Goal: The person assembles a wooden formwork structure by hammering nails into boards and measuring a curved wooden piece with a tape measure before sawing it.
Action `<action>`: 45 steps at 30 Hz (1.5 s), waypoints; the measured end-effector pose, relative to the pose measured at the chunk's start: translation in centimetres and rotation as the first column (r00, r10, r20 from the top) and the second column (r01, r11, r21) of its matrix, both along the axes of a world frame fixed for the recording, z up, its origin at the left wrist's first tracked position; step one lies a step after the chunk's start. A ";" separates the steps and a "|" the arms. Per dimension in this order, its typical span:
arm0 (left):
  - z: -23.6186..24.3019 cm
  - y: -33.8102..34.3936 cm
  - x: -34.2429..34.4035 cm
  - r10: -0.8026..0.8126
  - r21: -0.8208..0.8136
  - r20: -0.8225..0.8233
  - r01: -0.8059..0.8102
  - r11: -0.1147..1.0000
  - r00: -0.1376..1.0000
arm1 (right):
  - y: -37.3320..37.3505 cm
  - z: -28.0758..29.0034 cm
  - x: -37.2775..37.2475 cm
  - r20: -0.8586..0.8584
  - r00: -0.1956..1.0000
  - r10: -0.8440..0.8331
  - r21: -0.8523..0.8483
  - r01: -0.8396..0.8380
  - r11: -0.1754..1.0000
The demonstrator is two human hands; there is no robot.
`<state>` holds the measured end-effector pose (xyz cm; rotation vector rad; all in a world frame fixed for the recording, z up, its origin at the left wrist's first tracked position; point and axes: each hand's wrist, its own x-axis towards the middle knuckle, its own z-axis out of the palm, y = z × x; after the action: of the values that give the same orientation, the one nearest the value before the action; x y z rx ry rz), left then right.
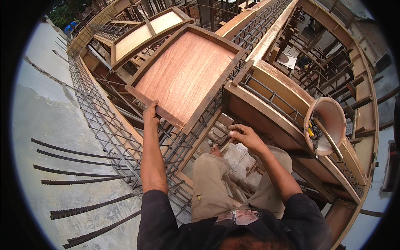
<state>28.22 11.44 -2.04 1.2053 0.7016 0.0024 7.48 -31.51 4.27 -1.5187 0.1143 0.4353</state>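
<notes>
My left hand (151, 113) grips the near-left edge of a plywood panel (187, 71) with a dark timber frame around its rim. The panel rests tilted across the steel rebar cage (212, 109) in front of me. My right hand (246, 138) hangs over the gap between the beams, fingers curled with the thumb against them. Whatever it pinches, if anything, is too small to make out. To its right, a round bucket (335, 116) with tools in it, one with a wooden handle (328, 138), sits on the timber formwork (266, 114).
Bare rebar ends (79, 175) stick out over the grey concrete surface (46, 125) at left. A second framed panel (148, 33) lies beyond the first. Below the beams, wooden props (310, 54) fill the open bays. My bare foot (216, 151) shows in the gap.
</notes>
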 end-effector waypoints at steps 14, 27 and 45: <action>-3.5 1.5 -2.3 -0.046 0.609 0.016 0.027 0.792 0.999 | -9.7 2.7 -14.7 0.228 0.967 -0.114 -0.643 0.238 0.728; 3.8 -9.8 -26.4 -0.312 0.820 -0.095 0.252 0.514 0.945 | -17.3 -2.9 -3.3 0.553 0.823 0.131 -0.832 0.536 0.142; -5.1 -8.2 -47.1 -0.163 0.802 -0.561 0.581 0.135 0.812 | -17.6 -2.3 2.4 0.098 0.950 -0.297 -0.977 0.148 0.151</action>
<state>-18.92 3.26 -7.12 2.7112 0.6462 -0.2652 9.88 -49.06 1.93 -2.7494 0.8887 0.1517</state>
